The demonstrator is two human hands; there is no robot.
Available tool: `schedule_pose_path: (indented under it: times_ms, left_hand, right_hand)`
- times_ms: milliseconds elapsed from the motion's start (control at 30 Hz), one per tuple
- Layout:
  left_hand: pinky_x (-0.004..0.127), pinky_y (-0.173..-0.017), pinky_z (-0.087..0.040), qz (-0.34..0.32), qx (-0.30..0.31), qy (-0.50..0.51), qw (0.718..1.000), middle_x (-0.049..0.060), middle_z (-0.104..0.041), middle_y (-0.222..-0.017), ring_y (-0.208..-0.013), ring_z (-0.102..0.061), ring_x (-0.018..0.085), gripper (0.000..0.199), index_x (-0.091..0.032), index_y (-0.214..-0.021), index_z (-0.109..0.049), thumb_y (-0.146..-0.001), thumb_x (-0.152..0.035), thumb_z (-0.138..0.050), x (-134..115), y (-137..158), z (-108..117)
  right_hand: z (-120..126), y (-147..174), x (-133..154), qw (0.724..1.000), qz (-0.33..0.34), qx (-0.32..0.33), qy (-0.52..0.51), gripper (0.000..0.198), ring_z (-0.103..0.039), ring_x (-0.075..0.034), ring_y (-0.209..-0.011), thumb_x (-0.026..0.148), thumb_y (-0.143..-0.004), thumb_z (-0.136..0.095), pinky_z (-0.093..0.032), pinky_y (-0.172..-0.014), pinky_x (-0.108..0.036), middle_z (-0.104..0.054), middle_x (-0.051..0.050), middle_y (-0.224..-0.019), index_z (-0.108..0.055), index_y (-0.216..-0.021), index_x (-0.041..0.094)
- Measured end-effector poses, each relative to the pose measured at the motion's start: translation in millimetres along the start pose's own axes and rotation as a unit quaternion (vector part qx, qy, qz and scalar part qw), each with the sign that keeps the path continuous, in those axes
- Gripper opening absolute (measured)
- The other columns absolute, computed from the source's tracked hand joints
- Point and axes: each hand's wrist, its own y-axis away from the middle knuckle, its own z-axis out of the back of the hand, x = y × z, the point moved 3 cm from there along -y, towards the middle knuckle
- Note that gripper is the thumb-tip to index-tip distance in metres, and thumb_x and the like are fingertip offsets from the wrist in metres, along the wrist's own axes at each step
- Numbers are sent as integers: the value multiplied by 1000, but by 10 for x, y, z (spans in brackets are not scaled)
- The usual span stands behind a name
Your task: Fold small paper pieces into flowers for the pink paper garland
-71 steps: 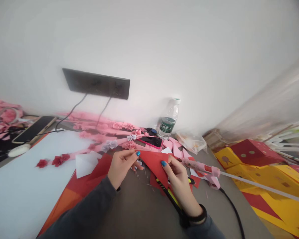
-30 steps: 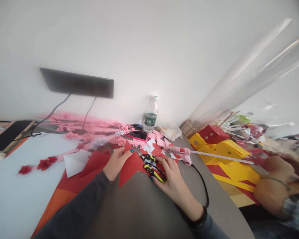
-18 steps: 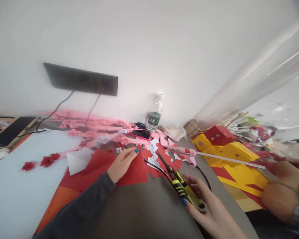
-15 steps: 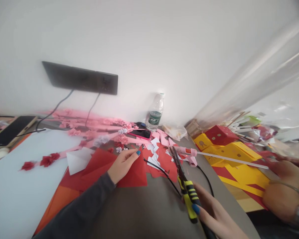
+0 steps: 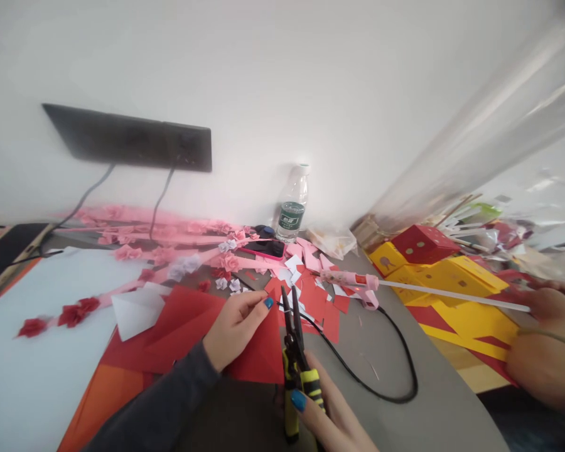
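My left hand (image 5: 238, 326) is closed in a pinch above the red paper (image 5: 193, 314); whatever lies between thumb and fingers is too small to make out. A black cable (image 5: 334, 351) runs past its fingertips, and I cannot tell if they touch. My right hand (image 5: 327, 408) grips pliers (image 5: 295, 361) with yellow-and-black handles. Their jaws point up, slightly parted, just right of my left fingertips. Beyond them lies a pink glue gun (image 5: 348, 279) with a long white glue stick (image 5: 452, 295) out of its back.
Pink stems with paper flowers (image 5: 183, 267) lie at left, beside white paper (image 5: 51, 307). Red and white scraps (image 5: 313, 295), a phone (image 5: 268, 249) and a water bottle (image 5: 292, 210) are at the back. Yellow boxes (image 5: 452, 276) stand right, near another person's hand (image 5: 546, 345).
My right hand has brought the pliers leftward, close to my left fingertips. My left hand remains pinched over the red paper. More of the cable's loop shows now.
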Motion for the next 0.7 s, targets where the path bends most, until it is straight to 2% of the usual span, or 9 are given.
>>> schedule_pose_path:
  times_ms: [267, 500, 700]
  left_hand:
    - [25, -54, -40, 8, -20, 7, 1000, 2, -57, -56, -58, -50, 17, 39, -16, -61, -65, -82, -49, -61, -53, 35, -22]
    - [24, -53, -39, 21, -17, 10, 1000, 1, -56, -57, -57, -48, 15, 42, -16, -60, -63, -83, -51, -59, -49, 47, -40]
    - [26, -52, -39, 3, -37, 12, 999, 0, -50, -53, -54, -44, 15, 43, -18, -55, -59, -84, -49, -58, -64, 99, 5]
  right_hand:
    - [-111, -96, -86, 998, 45, 34, 16, 41, -58, -19, -74, 61, -84, -57, -50, -68, -27, -59, -3, -85, -61, -106, 26]
    - [-129, -91, -105, 999, 32, 25, 8, 46, -60, -21, -73, 64, -81, -59, -52, -67, -29, -64, -5, -87, -60, -109, 27]
    - [-108, -98, -129, 999, 28, 18, 5, 44, -61, -21, -73, 61, -81, -61, -52, -66, -28, -63, -4, -85, -61, -110, 27]
